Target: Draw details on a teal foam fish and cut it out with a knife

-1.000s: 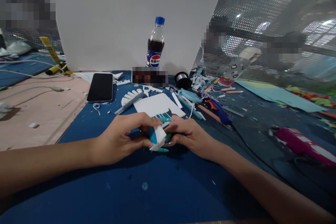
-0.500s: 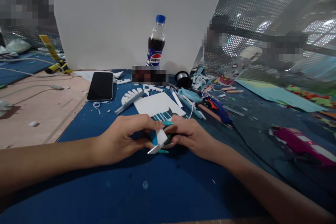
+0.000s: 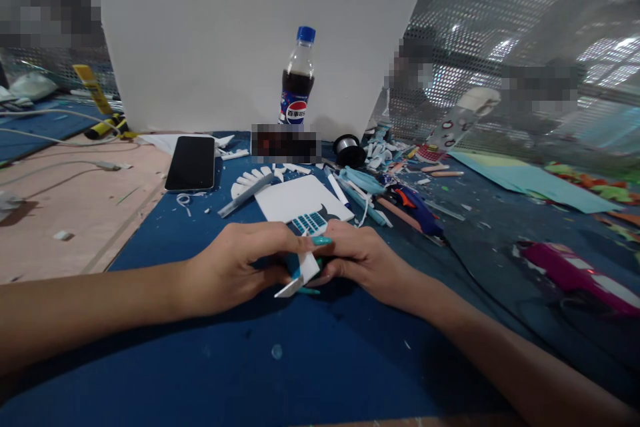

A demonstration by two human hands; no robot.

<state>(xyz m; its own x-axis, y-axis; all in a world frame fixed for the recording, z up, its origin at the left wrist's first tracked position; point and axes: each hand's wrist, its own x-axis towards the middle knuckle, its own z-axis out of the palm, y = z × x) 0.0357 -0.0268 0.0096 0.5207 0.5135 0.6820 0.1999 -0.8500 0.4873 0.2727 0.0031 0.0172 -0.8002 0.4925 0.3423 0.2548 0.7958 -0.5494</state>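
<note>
My left hand [image 3: 255, 263] and my right hand [image 3: 357, 257] meet low over the blue tabletop [image 3: 225, 367]. Both are closed round one small object with a folded white piece [image 3: 306, 270] and blue and green parts. The white piece sticks out between the fingertips, its end pointing down toward me. The fingers hide most of the object. Just behind my hands lies a white sheet [image 3: 287, 197] with teal marks and a dark curved shape at its front corner.
A phone [image 3: 191, 163] lies back left. A cola bottle [image 3: 299, 80] stands before a white board [image 3: 225, 33]. To the right are a wire spool [image 3: 349, 151], scraps, a blue glue gun [image 3: 420, 212] with its cord, and a magenta tool [image 3: 575, 273].
The folded white piece has tilted slightly, its lower end shifting a little left and down. Both hands keep their hold and have barely moved.
</note>
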